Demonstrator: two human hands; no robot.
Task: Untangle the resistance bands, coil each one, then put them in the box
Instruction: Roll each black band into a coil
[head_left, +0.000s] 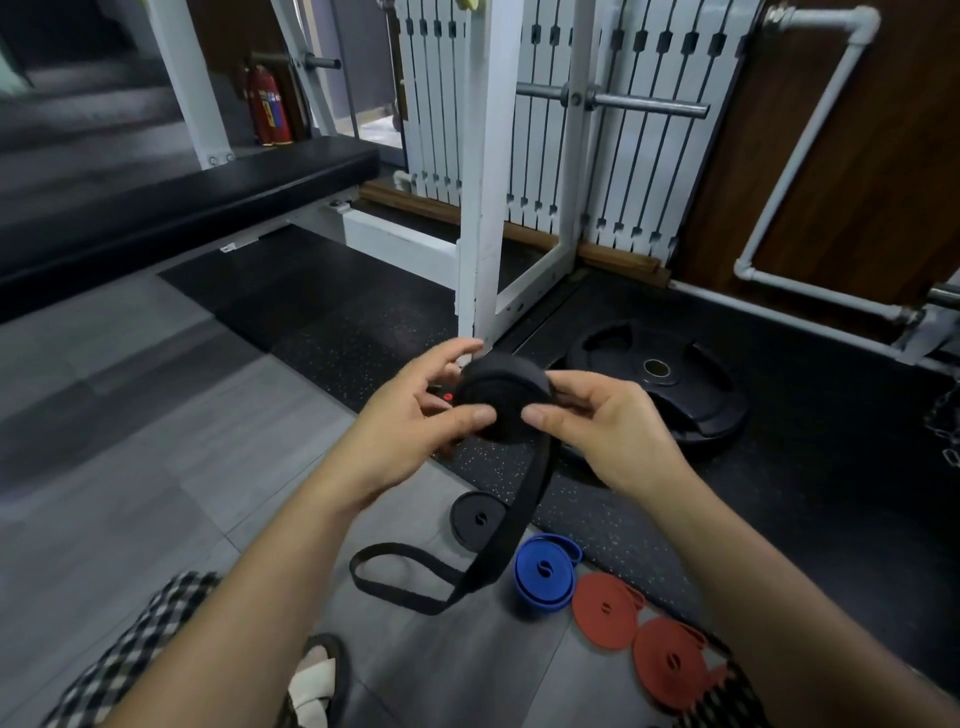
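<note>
Coiling: both hands are working a black band (503, 397) into a roll, held up in front of the body above the floor.
Left hand (410, 415): thumb is pressing the near face of the roll, fingers are curling round its far edge; clamped on the roll.
Right hand (602, 421): thumb and fingers are pinching the roll's right side, keeping the wraps from springing open.
Loose tail (415, 577): hanging down from the roll and lying in a flat loop on the grey floor tiles (156, 467); not yet wound in.
Handling, my guess: the band is looking light, soft and rubbery, likely wanting to uncoil if pressure eases; best held across both flat faces while feeding the tail in flat, not twisted.
Finished coils: a small black coil (477, 518), a blue coil (545, 571) and two red coils (608, 610) (672, 662) are lying close together on the floor, to the right of the tail.
Box: not showing anywhere in view.
Surroundings: a weight plate (660, 384) is lying on the black rubber mat (363, 322) behind the hands; a white rack post (485, 208) is standing just beyond; a bench (182, 208) at left; a fire extinguisher (267, 106) far back.
In the way: nothing is blocking the hands; the tail is lying near the blue coil and could drag it.
</note>
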